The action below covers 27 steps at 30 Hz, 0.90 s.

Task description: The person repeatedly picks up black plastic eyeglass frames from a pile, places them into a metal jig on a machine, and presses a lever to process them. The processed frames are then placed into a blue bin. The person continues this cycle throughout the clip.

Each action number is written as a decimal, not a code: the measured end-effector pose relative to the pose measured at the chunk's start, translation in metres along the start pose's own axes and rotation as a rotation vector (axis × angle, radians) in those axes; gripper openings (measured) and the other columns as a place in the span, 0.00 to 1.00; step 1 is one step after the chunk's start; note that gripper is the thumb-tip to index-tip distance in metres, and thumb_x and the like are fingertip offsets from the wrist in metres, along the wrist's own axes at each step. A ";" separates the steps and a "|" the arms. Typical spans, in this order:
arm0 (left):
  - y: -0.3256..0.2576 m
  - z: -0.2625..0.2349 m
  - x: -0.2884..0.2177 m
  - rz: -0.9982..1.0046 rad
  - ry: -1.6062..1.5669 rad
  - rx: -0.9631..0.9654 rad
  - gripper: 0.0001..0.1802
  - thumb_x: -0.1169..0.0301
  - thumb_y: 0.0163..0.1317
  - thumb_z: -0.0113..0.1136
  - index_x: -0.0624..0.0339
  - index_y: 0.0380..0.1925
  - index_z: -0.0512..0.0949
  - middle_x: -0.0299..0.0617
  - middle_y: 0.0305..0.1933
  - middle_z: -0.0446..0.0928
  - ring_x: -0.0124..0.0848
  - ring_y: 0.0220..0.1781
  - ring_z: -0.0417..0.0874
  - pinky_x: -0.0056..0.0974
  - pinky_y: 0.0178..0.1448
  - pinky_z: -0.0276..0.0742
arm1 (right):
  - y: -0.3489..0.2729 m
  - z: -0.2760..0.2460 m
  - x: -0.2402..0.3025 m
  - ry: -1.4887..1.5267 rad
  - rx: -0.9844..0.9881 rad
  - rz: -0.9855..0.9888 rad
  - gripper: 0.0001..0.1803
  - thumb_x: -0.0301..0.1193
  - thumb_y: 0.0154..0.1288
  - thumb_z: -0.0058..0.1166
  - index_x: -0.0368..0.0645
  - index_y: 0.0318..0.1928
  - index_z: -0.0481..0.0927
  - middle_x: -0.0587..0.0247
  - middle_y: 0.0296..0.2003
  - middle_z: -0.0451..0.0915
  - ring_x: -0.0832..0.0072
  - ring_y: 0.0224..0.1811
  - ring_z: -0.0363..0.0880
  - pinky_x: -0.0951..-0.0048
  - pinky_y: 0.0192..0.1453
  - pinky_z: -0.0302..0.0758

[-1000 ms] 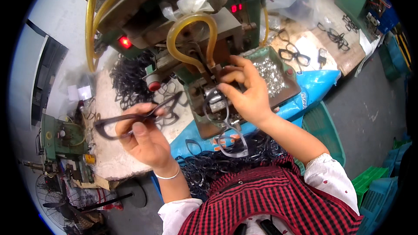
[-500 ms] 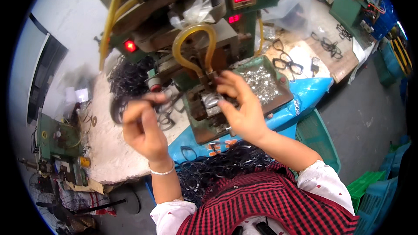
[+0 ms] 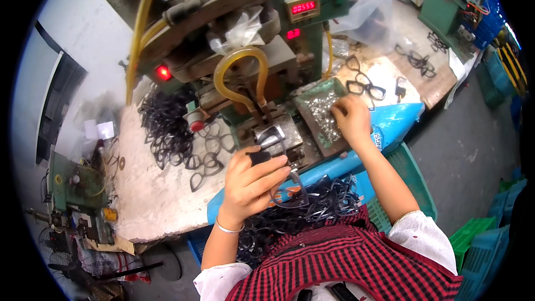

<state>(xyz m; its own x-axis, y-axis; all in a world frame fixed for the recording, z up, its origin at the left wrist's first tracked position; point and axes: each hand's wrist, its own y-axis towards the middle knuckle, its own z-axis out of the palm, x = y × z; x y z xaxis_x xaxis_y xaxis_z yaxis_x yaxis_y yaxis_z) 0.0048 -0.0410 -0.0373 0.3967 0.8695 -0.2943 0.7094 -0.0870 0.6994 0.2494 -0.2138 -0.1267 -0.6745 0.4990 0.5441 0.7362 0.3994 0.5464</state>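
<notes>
My left hand (image 3: 248, 184) holds a dark eyeglass frame (image 3: 305, 194) in its fingers at the front of the machine. One rim of that frame lies over the metal block (image 3: 291, 134) under the machine head; the other hangs toward me. To the right, my right hand (image 3: 355, 120) is over a green tray (image 3: 305, 112) of small shiny metal pieces (image 3: 324, 116). Its thumb and fingertips are pinched together, and whatever is between them is too small to make out. A yellow tube (image 3: 263, 72) loops down from the machine (image 3: 223, 8) to just behind the block.
Dark frames are heaped left of the machine (image 3: 167, 117), with several loose ones (image 3: 206, 164) nearby. Another pile (image 3: 317, 203) lies before my apron. Three red lights or displays glow on the machine. A red button (image 3: 196, 125) sits left; a green crate (image 3: 409, 173) stands right.
My left hand has come right and toward me, bringing an eyeglass frame onto the block. My right hand has left the block and moved right to the tray of metal pieces.
</notes>
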 end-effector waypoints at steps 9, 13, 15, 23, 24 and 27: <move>-0.003 0.010 -0.003 -0.038 0.014 -0.016 0.17 0.75 0.51 0.73 0.52 0.43 0.86 0.40 0.50 0.87 0.43 0.50 0.86 0.52 0.63 0.76 | 0.035 0.067 0.024 -0.275 0.016 -0.213 0.06 0.30 0.54 0.62 0.45 0.33 0.84 0.60 0.35 0.82 0.59 0.45 0.80 0.56 0.45 0.78; -0.051 -0.016 -0.027 -0.119 0.266 -0.131 0.14 0.75 0.60 0.66 0.58 0.47 0.84 0.50 0.55 0.84 0.45 0.58 0.85 0.53 0.68 0.73 | 0.009 0.041 0.011 -0.275 0.117 -0.228 0.05 0.29 0.55 0.62 0.44 0.33 0.83 0.56 0.35 0.82 0.57 0.42 0.82 0.57 0.46 0.79; -0.116 -0.036 -0.016 -0.371 0.606 -0.344 0.12 0.75 0.65 0.63 0.63 0.48 0.83 0.53 0.55 0.83 0.45 0.58 0.84 0.50 0.68 0.73 | -0.014 0.015 0.001 0.050 -0.107 -0.025 0.08 0.30 0.63 0.64 0.41 0.41 0.85 0.55 0.38 0.85 0.62 0.42 0.84 0.65 0.48 0.79; -0.155 -0.099 0.082 -0.916 0.716 -0.318 0.06 0.72 0.63 0.66 0.58 0.38 0.88 0.44 0.55 0.82 0.44 0.58 0.77 0.45 0.66 0.70 | -0.004 0.035 0.012 0.951 -0.273 0.515 0.08 0.26 0.72 0.61 0.35 0.47 0.85 0.69 0.36 0.84 0.85 0.37 0.76 0.83 0.43 0.72; -0.148 -0.096 0.092 -0.871 0.753 -0.253 0.05 0.72 0.60 0.68 0.57 0.35 0.88 0.42 0.54 0.83 0.46 0.56 0.76 0.45 0.63 0.71 | 0.000 0.039 0.011 0.986 -0.263 0.560 0.09 0.27 0.71 0.62 0.35 0.47 0.86 0.70 0.36 0.84 0.85 0.36 0.76 0.83 0.43 0.72; -0.125 -0.075 0.102 -0.852 0.779 -0.096 0.04 0.73 0.56 0.71 0.56 0.32 0.88 0.43 0.49 0.83 0.46 0.52 0.77 0.44 0.57 0.73 | 0.001 0.022 0.033 0.875 -0.110 0.421 0.10 0.25 0.69 0.63 0.36 0.49 0.86 0.69 0.38 0.85 0.83 0.42 0.80 0.82 0.49 0.75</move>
<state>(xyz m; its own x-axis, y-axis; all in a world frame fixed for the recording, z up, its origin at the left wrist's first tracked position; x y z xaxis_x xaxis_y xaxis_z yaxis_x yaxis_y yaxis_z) -0.0874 0.0956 -0.1060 -0.6788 0.6953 -0.2360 0.5139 0.6794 0.5238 0.2293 -0.1800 -0.1221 -0.1933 -0.1803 0.9644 0.9469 0.2232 0.2315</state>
